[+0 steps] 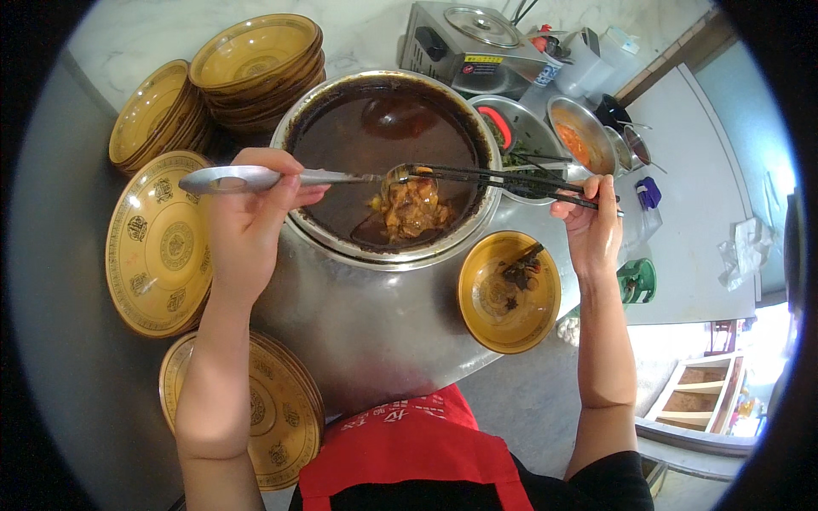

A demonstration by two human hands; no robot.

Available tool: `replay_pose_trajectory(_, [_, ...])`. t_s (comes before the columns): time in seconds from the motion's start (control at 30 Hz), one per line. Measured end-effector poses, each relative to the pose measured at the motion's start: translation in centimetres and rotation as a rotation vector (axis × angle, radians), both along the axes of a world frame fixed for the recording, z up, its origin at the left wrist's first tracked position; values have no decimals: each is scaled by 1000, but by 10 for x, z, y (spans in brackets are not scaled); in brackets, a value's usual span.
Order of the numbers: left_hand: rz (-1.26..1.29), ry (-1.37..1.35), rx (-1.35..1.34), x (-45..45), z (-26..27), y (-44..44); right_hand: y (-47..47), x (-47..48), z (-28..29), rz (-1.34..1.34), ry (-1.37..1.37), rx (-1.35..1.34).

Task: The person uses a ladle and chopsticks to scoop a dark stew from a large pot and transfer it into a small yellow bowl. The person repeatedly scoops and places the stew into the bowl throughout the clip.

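My left hand [262, 204] grips the metal handle of a ladle [220, 180], whose head hangs over a big round pot [390, 260] of dark brown broth [339, 144]. Chunks of stewed meat [415, 211] sit at the ladle's head, low over the broth; whether they touch it I cannot tell. Black chopsticks [517, 182] are held in my right hand [594, 220], their tips reaching to the ladle head above the meat. Nearer to me, right of the pot, a yellow bowl [479, 319] contains dark whole spices [521, 271], star anise among them.
Stacked yellow bowls [255, 54] and patterned plates [160, 236] line the left side. At the right stand a steel bowl of chopped greens [530, 124], a bowl of orange food [575, 140] and small pots. Behind is a steel warmer [434, 45]. The steel counter's edge [476, 367] runs before me.
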State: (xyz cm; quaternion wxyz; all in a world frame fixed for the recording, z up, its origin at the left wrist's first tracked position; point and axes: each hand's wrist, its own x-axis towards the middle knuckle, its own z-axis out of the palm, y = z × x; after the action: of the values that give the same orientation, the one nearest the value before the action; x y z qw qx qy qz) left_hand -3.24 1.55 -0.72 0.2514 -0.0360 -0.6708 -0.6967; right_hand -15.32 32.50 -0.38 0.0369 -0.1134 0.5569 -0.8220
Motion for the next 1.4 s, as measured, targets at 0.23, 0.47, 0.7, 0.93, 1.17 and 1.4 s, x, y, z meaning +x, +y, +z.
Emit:
replay_pose_trajectory(0.23, [-1, -25, 93, 2, -1, -5, 7, -10, -9, 31, 4, -52])
replay_pose_trajectory(0.47, [2, -26, 86, 3, 1, -5, 11, -12, -1, -12, -9, -60])
replay_pose_trajectory(0.7, [11, -30, 75, 3, 2, -4, 2, -2, -1, -27, 92, -10])
replay_pose_trajectory(0.93, [24, -45, 102, 3, 1, -4, -2, 12, -5, 34, 180, 30])
replay_pose_trajectory(1.17, [20, -44, 86, 4, 0, -3, 1, 7, -7, -18, 121, -23])
replay_pose_trajectory(1.4, [22, -67, 71, 6, 4, -2, 19, -1, -9, -91, 12, -108])
